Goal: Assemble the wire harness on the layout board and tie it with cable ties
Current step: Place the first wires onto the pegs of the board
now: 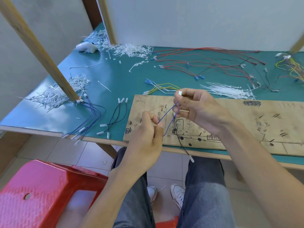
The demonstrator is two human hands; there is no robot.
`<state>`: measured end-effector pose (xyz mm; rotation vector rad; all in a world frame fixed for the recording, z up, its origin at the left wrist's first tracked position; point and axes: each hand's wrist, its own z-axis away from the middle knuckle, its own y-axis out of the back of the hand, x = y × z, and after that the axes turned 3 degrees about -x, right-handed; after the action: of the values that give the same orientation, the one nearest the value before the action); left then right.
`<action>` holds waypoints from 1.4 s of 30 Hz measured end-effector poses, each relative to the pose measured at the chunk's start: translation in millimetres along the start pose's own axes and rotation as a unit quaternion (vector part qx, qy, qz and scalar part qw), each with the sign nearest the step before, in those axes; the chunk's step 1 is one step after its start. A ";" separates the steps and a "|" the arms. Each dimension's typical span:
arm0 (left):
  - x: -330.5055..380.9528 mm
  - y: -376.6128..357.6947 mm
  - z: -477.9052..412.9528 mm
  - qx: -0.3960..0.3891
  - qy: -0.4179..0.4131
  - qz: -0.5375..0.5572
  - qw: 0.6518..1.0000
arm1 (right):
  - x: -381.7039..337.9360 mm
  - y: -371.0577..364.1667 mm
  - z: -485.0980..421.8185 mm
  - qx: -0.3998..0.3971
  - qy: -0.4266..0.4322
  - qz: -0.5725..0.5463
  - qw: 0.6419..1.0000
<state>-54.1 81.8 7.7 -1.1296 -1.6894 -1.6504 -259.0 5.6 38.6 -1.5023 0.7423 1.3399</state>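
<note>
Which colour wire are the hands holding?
The thin purple-blue wire, pinched between the left hand and right hand. The red wires and yellow wires lie untouched on the green table.

Bench is a table [125, 74] with a teal-green mat top and bare wood front edge, with an angled wooden brace [107, 149] under it. White panels [197, 22] close off the back and left, framed by light wooden posts [41, 51], one slanting down onto the tabletop at left, with a dark brown upright [89, 12] in the back corner. Floor [69, 150] is pale square tile; a red plastic stool [41, 191] with a hole in its textured seat sits lower left; light is soft and even, with a faint sheen on the mat.
</note>
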 end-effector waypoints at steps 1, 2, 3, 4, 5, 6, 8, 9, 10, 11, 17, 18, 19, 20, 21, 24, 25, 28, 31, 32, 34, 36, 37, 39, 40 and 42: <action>-0.3 -0.9 1.2 0.009 0.000 -0.005 1.000 | 1.9 1.4 -0.4 -0.003 0.007 0.019 1.000; -0.1 -1.1 2.1 0.011 0.008 -0.001 1.000 | 3.8 2.8 -0.6 -0.005 0.013 0.035 0.999; 0.2 -1.1 2.1 0.005 0.027 0.021 0.999 | 5.2 4.4 -0.7 -0.007 0.020 0.047 0.999; 1.2 -0.1 2.1 -0.009 0.054 0.064 0.996 | 6.7 5.5 -0.8 -0.008 0.029 0.060 0.998; 2.5 1.5 1.6 -0.028 0.082 0.114 0.990 | 7.9 6.3 -0.8 -0.005 0.039 0.073 0.997; 3.8 4.0 1.0 -0.049 0.100 0.154 0.982 | 8.8 6.5 -0.9 0.001 0.048 0.085 0.995; 6.7 9.9 0.6 -0.092 0.104 0.167 0.976 | 9.9 6.3 -1.1 0.013 0.064 0.096 0.993; 7.7 12.4 1.0 -0.109 0.100 0.161 0.976 | 9.7 6.4 -1.1 0.015 0.069 0.095 0.993; 8.3 14.2 1.3 -0.118 0.096 0.151 0.977 | 9.0 6.5 -0.9 0.014 0.071 0.093 0.993; 8.3 15.3 1.7 -0.117 0.089 0.134 0.980 | 7.8 6.8 -0.6 0.013 0.073 0.091 0.993; 3.8 11.6 5.5 -0.052 0.069 0.019 0.996 | -0.7 8.3 0.1 0.039 0.082 0.123 0.988; 3.2 10.7 5.6 -0.038 0.071 0.004 0.997 | -1.7 8.0 -0.2 0.045 0.082 0.134 0.987; 2.6 10.1 5.9 -0.025 0.071 -0.004 0.997 | -2.4 7.7 -0.4 0.049 0.081 0.141 0.986; 2.0 9.4 5.9 -0.015 0.067 -0.007 0.998 | -3.1 7.5 -0.5 0.049 0.078 0.143 0.985; 1.5 8.9 6.3 -0.006 0.064 -0.005 0.998 | -3.6 7.6 -0.6 0.045 0.074 0.143 0.986; 1.7 7.0 7.1 0.021 0.076 0.009 0.997 | -5.5 9.3 -0.1 0.028 0.064 0.139 0.988; 1.8 6.9 7.5 0.034 0.082 0.014 0.996 | -6.0 9.9 0.2 0.027 0.064 0.137 0.988; 3.3 6.8 8.5 0.082 0.089 0.046 0.992 | -5.8 10.7 0.7 0.030 0.069 0.133 0.988; 4.6 4.2 9.3 0.110 0.089 0.050 0.989 | -5.1 10.3 -0.6 0.026 0.074 0.132 0.988; 4.4 2.2 10.1 0.114 0.090 0.048 0.988 | -5.6 10.2 -2.1 0.027 0.076 0.138 0.987; 2.7 -2.8 11.8 0.125 0.091 0.034 0.987 | -6.5 9.6 -7.1 0.033 0.081 0.162 0.983; 1.1 -8.5 13.2 0.142 0.089 0.029 0.985 | -6.6 9.5 -14.8 0.043 0.080 0.213 0.973; 0.9 -11.1 13.6 0.154 0.087 0.029 0.984 | -6.1 9.4 -19.5 0.046 0.078 0.249 0.964; -0.2 -15.4 12.8 0.176 0.083 0.006 0.981 | -3.6 8.6 -28.7 0.047 0.073 0.317 0.945; -0.5 -17.1 11.5 0.180 0.081 -0.018 0.980 | -1.8 8.3 -33.1 0.048 0.069 0.344 0.935; -0.6 -19.6 9.2 0.172 0.075 -0.070 0.980 | 2.4 7.8 -41.2 0.050 0.062 0.394 0.916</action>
<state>-68.5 92.4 -4.5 -0.7170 -1.8974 -1.4092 -249.6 -34.8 31.8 -1.2465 1.5869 1.7500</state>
